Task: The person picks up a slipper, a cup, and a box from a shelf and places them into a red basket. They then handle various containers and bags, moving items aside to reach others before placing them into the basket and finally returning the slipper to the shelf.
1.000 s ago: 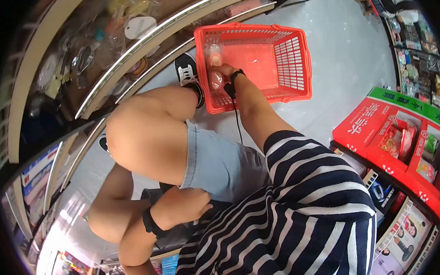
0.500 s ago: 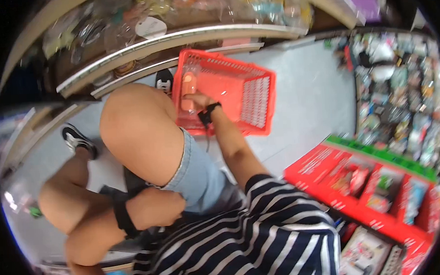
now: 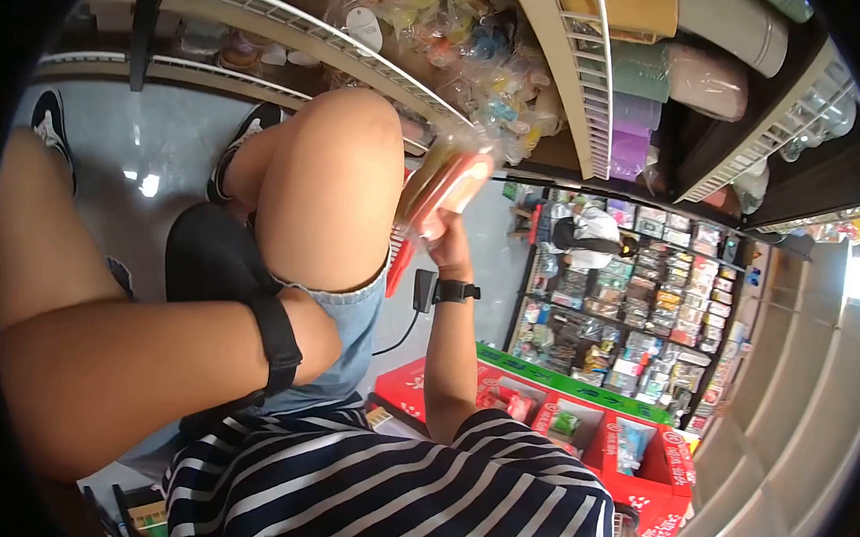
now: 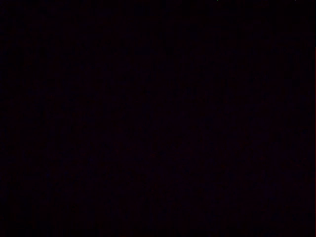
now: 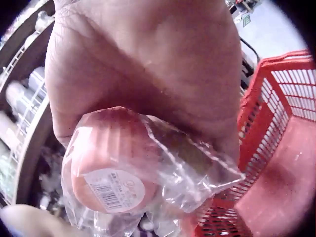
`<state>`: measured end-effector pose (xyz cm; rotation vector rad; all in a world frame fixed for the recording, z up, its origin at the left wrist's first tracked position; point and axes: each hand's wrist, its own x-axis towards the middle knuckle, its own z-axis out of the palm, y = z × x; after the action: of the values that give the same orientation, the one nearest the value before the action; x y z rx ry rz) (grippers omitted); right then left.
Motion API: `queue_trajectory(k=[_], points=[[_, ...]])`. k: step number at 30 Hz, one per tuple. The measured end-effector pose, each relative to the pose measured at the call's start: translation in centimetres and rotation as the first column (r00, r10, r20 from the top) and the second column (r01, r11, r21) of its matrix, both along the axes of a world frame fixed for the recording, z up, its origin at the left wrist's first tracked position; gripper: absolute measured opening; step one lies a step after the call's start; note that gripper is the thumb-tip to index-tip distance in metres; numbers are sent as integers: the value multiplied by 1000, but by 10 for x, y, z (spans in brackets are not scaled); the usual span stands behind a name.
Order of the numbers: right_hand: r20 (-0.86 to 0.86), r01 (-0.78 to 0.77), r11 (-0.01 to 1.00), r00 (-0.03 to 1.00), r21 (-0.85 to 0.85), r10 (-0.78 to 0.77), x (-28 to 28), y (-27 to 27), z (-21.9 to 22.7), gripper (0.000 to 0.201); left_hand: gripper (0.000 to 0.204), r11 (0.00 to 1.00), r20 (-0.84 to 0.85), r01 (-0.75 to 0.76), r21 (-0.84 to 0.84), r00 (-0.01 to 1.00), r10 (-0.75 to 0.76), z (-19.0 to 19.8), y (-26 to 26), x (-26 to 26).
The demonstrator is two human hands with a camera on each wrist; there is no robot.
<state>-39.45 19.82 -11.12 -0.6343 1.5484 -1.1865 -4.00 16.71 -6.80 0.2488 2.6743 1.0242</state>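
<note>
My right hand (image 3: 445,243) grips a pink item in clear plastic wrap (image 3: 460,184), raised beside my knee in front of the shelf. In the right wrist view, the palm (image 5: 148,59) is over the wrapped pink item (image 5: 116,153), whose round end carries a barcode label; the fingers are mostly hidden. The red basket (image 5: 254,106) stands beside and below that hand, and in the head view only part of the basket (image 3: 400,260) shows behind the knee. My left hand (image 3: 312,338) lies by the shorts, its fingers hidden. The left wrist view is black.
Shelves with bagged goods (image 3: 497,61) and rolled coloured items (image 3: 707,84) run along the top. A red display box (image 3: 644,457) with packets stands at the lower right. Farther back, a person in a white top (image 3: 598,230) is near a packed rack (image 3: 636,301).
My right hand has come up out of the basket with the wrapped pink item. The head view has swung right, and the basket is now mostly hidden behind my knee.
</note>
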Motion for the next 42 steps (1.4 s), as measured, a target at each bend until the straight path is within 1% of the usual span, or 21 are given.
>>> queue_trajectory(k=[1, 3, 4, 5, 7, 8, 10, 11, 13, 14, 15, 17, 19, 21, 23, 25, 27, 31, 37, 41, 42], points=[[-34, 22, 999, 999, -40, -23, 5, -7, 19, 45, 20, 1000, 6, 12, -16, 1000, -12, 0, 1, 0], [-168, -18, 983, 986, -182, -13, 21, -29, 46, 45, 21, 1000, -26, -7, 5, 1000, 7, -10, 9, -4], [-171, 18, 982, 984, -187, -50, 26, -37, 59, 47, 22, 999, -9, -8, -34, 1000, 8, -17, 15, -7], [-111, 29, 979, 992, -201, -52, 20, -44, 62, 53, 23, 997, 9, -10, -73, 1000, 11, -25, 21, -13], [84, 109, 965, 992, -239, -91, 29, -59, 67, 60, 23, 997, -2, 12, -70, 1000, -12, -40, 31, -27], [73, 97, 968, 994, -233, -82, 37, -66, 67, 60, 22, 998, 10, 12, -58, 1000, -12, -45, 34, -31], [242, 89, 937, 970, -339, -4, 49, -83, 62, 66, 22, 997, 17, 8, -71, 1000, -7, -64, 46, -48], [238, 78, 938, 971, -337, 5, 49, -91, 59, 66, 21, 995, 11, 4, -95, 1000, -3, -76, 55, -59], [315, 127, 889, 949, -439, 20, 50, -102, 54, 69, 21, 994, -28, 14, -106, 999, -17, -97, 68, -74], [332, 81, 880, 939, -468, 90, 53, -108, 56, 72, 21, 993, -44, 20, -113, 999, -25, -108, 73, -81], [334, 81, 879, 938, -469, 91, 51, -115, 57, 72, 21, 992, -59, 29, -122, 998, -36, -117, 76, -86], [491, 66, 880, 848, -470, 198, 41, -127, 58, 74, 21, 989, -86, 48, -137, 994, -60, -111, 73, -80], [470, 62, 880, 862, -471, 191, 37, -132, 60, 77, 21, 989, -82, 59, -135, 994, -70, -91, 60, -63], [655, 119, 854, 697, -507, 291, 34, -141, 62, 77, 21, 989, -88, 57, -133, 994, -69, -78, 50, -53], [641, 173, 798, 702, -578, 312, 27, -155, 66, 67, 21, 991, -81, 56, -125, 994, -66, -71, 45, -46], [589, 199, 768, 762, -609, 269, 18, -170, 71, 65, 22, 992, -76, 59, -112, 995, -68, -62, 43, -41], [531, 217, 763, 826, -608, 188, 14, -179, 75, 64, 22, 992, -76, 63, -110, 995, -71, -56, 39, -38], [462, 245, 772, 884, -586, 69, 8, -197, 72, 61, 22, 995, -75, 58, -87, 995, -64, -45, 31, -33], [421, 274, 797, 907, -538, -27, 4, -218, 90, 58, 23, 996, -54, 59, -62, 997, -63, -32, 21, -21], [506, 372, 779, 859, -505, -81, 19, -207, 84, 53, 24, 996, -38, 67, -54, 997, -69, -23, 16, -16], [375, 306, 692, 925, -653, -54, 26, -203, 78, 53, 24, 996, -35, 67, -55, 997, -69, -22, 15, -16]])
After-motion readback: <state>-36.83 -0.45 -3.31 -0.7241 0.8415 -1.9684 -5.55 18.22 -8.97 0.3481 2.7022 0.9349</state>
